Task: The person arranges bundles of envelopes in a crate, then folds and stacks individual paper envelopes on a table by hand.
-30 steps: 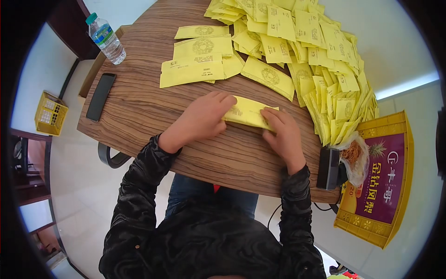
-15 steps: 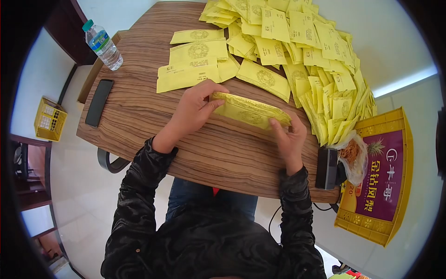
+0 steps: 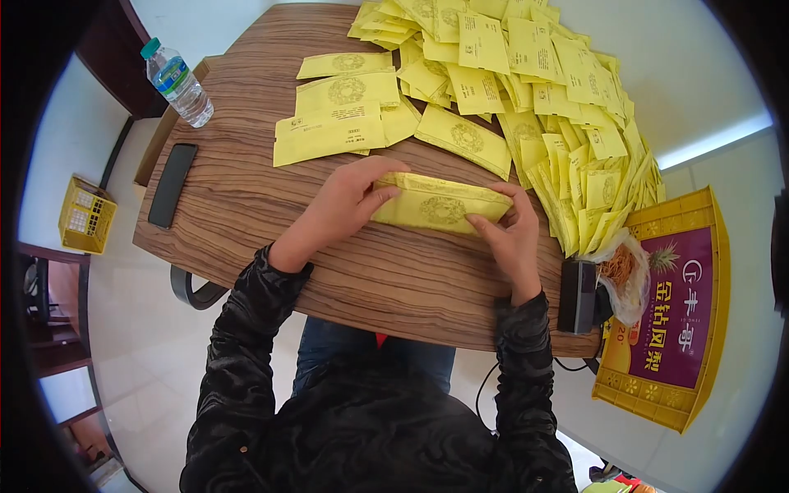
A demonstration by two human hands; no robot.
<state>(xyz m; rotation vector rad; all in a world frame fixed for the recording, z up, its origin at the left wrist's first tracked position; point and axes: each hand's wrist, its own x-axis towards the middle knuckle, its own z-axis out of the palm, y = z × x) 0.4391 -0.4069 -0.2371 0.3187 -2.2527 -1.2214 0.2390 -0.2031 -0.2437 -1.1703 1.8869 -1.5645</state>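
A yellow paper packet [image 3: 440,203] with a round printed emblem is stretched between my two hands, above the near part of the table. My left hand [image 3: 349,201] pinches its left end, thumb in front and fingers behind. At the other end, my right hand [image 3: 511,232] grips it the same way. Just beyond lie more flat yellow packets: one with small print [image 3: 329,134], one with an emblem [image 3: 349,92], and a slanted one [image 3: 464,140]. A large heap of such packets [image 3: 567,107] covers the far right of the table.
On the wood-grain table [image 3: 246,164] lie a black phone [image 3: 173,185] and, at the right edge, a black box-shaped device [image 3: 578,296]. A water bottle [image 3: 179,85] stands far left. Beside the table are a bag of rubber bands [image 3: 623,271] and a yellow crate [image 3: 713,329].
The held packet has tilted so that its printed front faces me more fully. My right fingers have shifted along its end. Both hands keep hold.
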